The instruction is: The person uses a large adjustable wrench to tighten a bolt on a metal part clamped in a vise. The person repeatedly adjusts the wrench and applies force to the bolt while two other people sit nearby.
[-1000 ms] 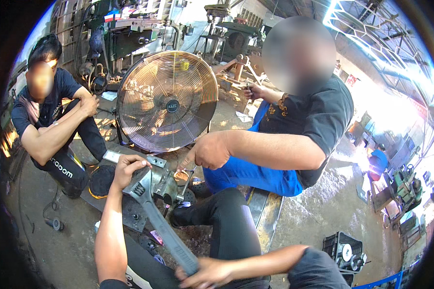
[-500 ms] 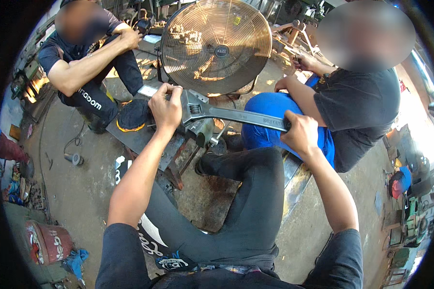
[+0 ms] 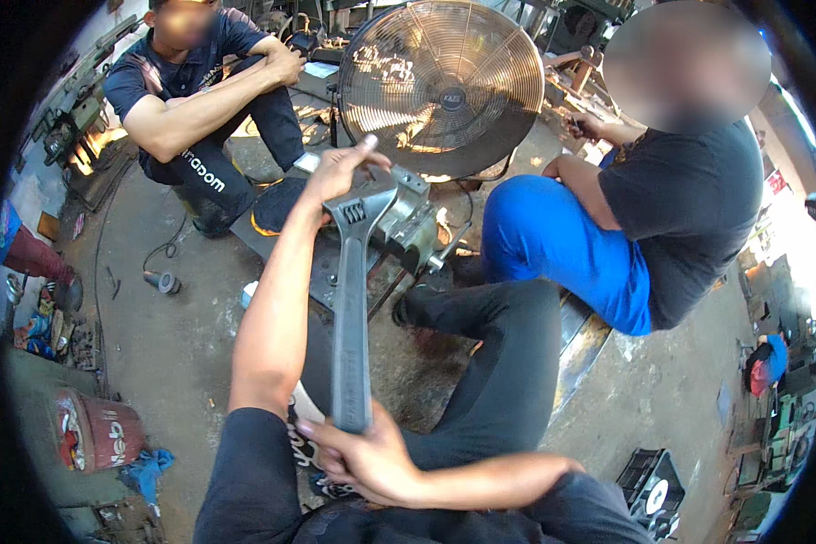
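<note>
A large adjustable wrench [image 3: 350, 326] stretches from a bench vise [image 3: 410, 227] back toward my body. Its handle end is in my right hand [image 3: 376, 461], which is closed around it close to my lap. Up at the wrench's head, my left hand [image 3: 337, 174] lies beside the jaws, with a thumb and a finger stretched apart. The rest of its fingers are partly hidden. The wrench head sits against the near left side of the vise, and what lies between its jaws cannot be made out. The vise is mounted on a low metal stand [image 3: 286, 258].
A large round floor fan [image 3: 440, 91] stands beyond the vise. One person [image 3: 208, 100] sits at the far left, another [image 3: 680, 208] at the right. A dark cap-like item [image 3: 276, 207] rests on the stand. A red bucket [image 3: 109, 435] and a black crate [image 3: 648, 490] are on the floor.
The wrench has swung from pointing right to pointing toward me, my right hand moving down and left with its handle. My left hand's fingers have loosened. The whole view has shifted somewhat.
</note>
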Demonstrator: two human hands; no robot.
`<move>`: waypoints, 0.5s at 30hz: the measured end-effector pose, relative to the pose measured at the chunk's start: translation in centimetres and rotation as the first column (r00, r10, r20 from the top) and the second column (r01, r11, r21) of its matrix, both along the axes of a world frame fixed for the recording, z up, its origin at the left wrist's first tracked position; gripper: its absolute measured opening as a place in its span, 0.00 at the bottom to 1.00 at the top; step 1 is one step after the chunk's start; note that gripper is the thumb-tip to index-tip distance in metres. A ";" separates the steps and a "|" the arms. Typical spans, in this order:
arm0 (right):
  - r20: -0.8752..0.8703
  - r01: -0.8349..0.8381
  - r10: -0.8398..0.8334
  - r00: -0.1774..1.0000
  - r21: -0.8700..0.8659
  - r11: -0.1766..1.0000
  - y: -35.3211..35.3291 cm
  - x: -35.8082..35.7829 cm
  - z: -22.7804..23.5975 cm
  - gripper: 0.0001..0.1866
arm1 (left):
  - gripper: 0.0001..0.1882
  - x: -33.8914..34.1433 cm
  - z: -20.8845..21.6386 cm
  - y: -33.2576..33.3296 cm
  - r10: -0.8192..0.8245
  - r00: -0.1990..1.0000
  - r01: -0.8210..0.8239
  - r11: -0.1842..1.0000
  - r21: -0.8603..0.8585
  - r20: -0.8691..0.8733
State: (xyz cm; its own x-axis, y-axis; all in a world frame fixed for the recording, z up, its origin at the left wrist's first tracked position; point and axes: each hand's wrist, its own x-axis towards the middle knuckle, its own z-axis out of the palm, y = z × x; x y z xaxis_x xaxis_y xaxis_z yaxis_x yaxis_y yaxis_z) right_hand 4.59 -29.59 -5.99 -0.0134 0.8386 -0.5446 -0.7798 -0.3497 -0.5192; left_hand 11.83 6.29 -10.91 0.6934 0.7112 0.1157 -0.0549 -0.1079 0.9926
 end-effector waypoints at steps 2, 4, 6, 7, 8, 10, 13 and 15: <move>-0.195 -0.017 0.015 0.981 -0.009 1.000 3.7 -3.6 -0.1 0.14 | 0.34 -3.3 1.4 0.4 -0.016 0.984 0.042 0.989 -0.143 0.177; -0.215 0.078 -0.065 0.974 0.054 0.995 6.1 -6.1 0.0 0.15 | 0.30 -7.8 3.2 0.5 0.327 0.890 -0.152 0.871 -0.467 0.319; -0.258 0.089 -0.060 0.964 0.103 0.991 7.7 -7.5 -0.1 0.17 | 0.31 -10.8 4.1 0.1 0.345 0.857 -0.183 0.898 -0.399 0.383; -0.271 0.108 -0.080 0.959 0.091 0.990 8.1 -7.8 -0.1 0.18 | 0.31 -11.8 4.2 -0.4 0.375 0.857 -0.222 0.889 -0.401 0.355; -0.293 0.101 -0.072 0.954 0.087 0.991 8.3 -8.1 -0.1 0.20 | 0.31 -11.3 3.8 -0.8 0.362 0.893 -0.282 0.913 -0.295 0.269; -0.274 0.124 -0.098 0.957 0.080 0.989 8.2 -8.2 -0.1 0.22 | 0.30 -9.1 2.7 -1.8 0.127 0.960 -0.070 0.972 -0.224 0.250; -0.261 0.097 -0.083 0.962 0.040 0.995 7.7 -7.9 0.1 0.23 | 0.28 -4.0 0.9 -2.9 -0.110 0.962 0.109 0.994 0.017 0.248; -0.252 0.094 -0.085 0.964 0.027 0.995 7.5 -7.6 0.1 0.24 | 0.26 -2.5 0.6 -3.0 -0.245 0.916 0.347 0.881 -0.320 0.318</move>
